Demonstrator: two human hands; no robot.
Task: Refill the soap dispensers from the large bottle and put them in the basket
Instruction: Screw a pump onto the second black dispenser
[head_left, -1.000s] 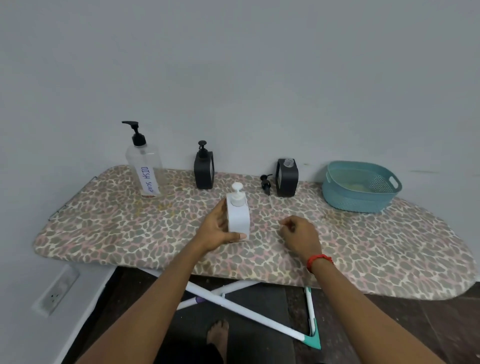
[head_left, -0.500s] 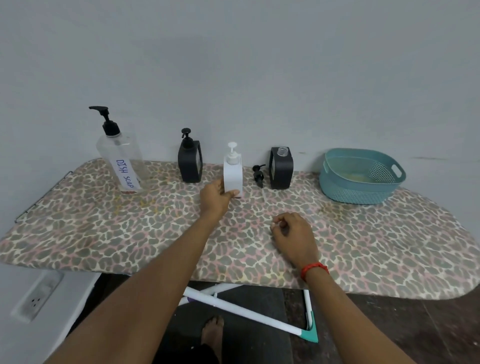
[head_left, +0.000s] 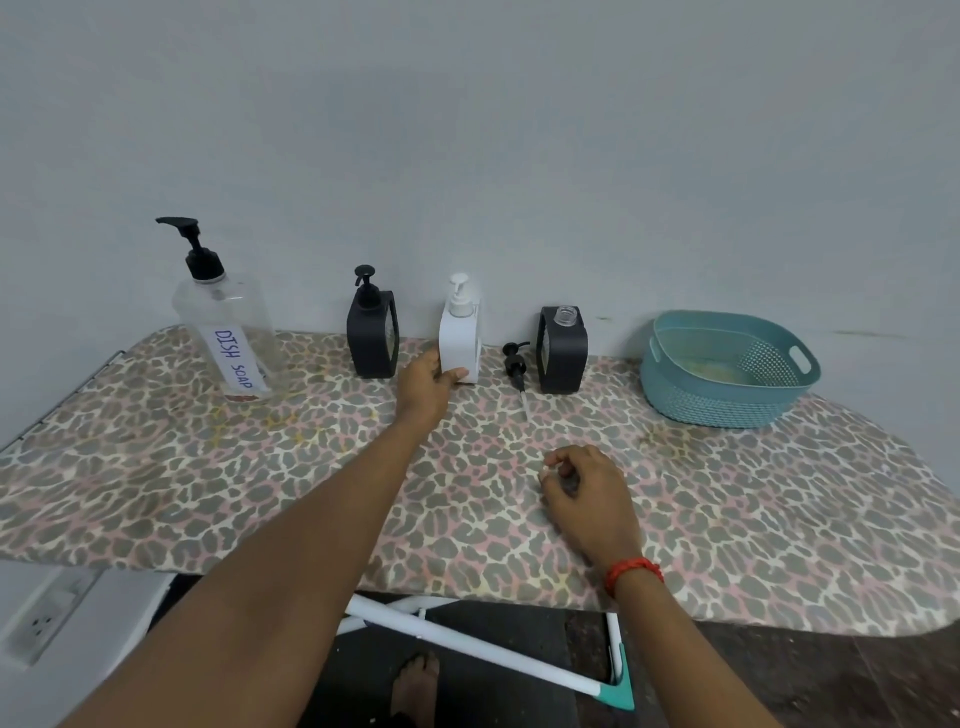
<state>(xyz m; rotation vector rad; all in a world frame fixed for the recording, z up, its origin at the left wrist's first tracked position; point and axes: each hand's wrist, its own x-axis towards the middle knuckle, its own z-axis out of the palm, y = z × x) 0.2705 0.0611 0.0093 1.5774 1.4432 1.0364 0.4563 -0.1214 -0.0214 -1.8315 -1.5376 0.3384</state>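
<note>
A leopard-print ironing board (head_left: 208, 493) is standing against a grey wall (head_left: 519, 130). Its white legs (head_left: 467, 648) are crossing above the dark floor (head_left: 831, 675). A wall socket (head_left: 41, 623) is sitting low at the left.

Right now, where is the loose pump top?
Head view, centre: the pump rests on the board, between the white dispenser and the open black dispenser.
</note>
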